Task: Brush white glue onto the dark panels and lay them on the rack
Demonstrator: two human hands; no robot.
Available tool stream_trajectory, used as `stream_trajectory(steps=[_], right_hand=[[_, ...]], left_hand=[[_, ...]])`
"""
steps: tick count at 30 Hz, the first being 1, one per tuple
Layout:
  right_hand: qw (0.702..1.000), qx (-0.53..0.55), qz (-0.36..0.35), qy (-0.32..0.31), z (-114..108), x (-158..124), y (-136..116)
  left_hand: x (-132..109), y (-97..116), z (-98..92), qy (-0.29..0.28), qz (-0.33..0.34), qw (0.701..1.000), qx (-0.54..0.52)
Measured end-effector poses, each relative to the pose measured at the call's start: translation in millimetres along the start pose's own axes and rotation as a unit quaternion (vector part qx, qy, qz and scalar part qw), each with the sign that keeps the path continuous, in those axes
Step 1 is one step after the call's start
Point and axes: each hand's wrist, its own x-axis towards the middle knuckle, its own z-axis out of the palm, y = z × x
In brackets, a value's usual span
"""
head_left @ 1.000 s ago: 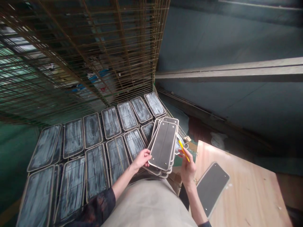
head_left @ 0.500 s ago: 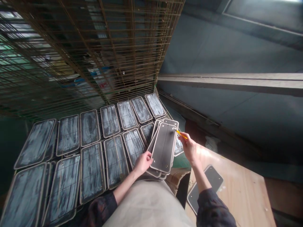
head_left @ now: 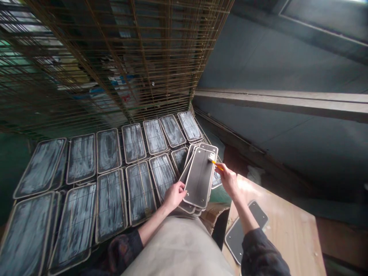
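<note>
My left hand (head_left: 175, 196) grips the lower left edge of a dark grey rectangular panel (head_left: 198, 180) with a pale rim and small holes or studs near its corners. This panel lies on top of a loose stack of similar ones. My right hand (head_left: 227, 177) is closed around a paintbrush with a yellow handle (head_left: 217, 165). The brush tip touches the panel's upper right corner, where a small white smear (head_left: 212, 156) shows. The rest of the top panel is bare grey.
To the left, rows of panels with streaky white coating (head_left: 112, 203) lie on a wire rack (head_left: 189, 105). A wooden table (head_left: 287, 226) at the right bears another grey panel (head_left: 260, 214). A torn cardboard box (head_left: 211, 216) stands beside it. A blue-grey wall with a ledge (head_left: 276, 100) rises beyond.
The brush has moved slightly down and left near the panel's upper right corner, and the white smear there is larger. My left hand keeps its hold on the panel's edge.
</note>
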Motion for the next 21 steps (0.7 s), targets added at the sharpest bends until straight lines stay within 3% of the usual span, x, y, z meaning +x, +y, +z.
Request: stream_trajectory(steps=[5,12,16,21], right_hand=[[0.995,0.051,0.034,-0.079,-13.0,-47.1,-21.5],[0.964,0.150,0.108,-0.193,-26.3,-102.0,-52.7],[0.944,0.202,0.138,-0.222,-32.1,-111.3,-63.2],[0.931,0.269,0.146,-0.199,-28.2,-92.9,-54.5]], left_hand=[[1.2,-6.3,3.0,-0.003,0.005,0.999,-0.038],[3.9,-9.4,3.6,-0.006,-0.003,0.998,-0.060],[5.3,-11.2,4.5,-0.005,-0.003,0.996,-0.084],[5.7,-10.9,3.5,-0.005,-0.010,0.995,-0.100]])
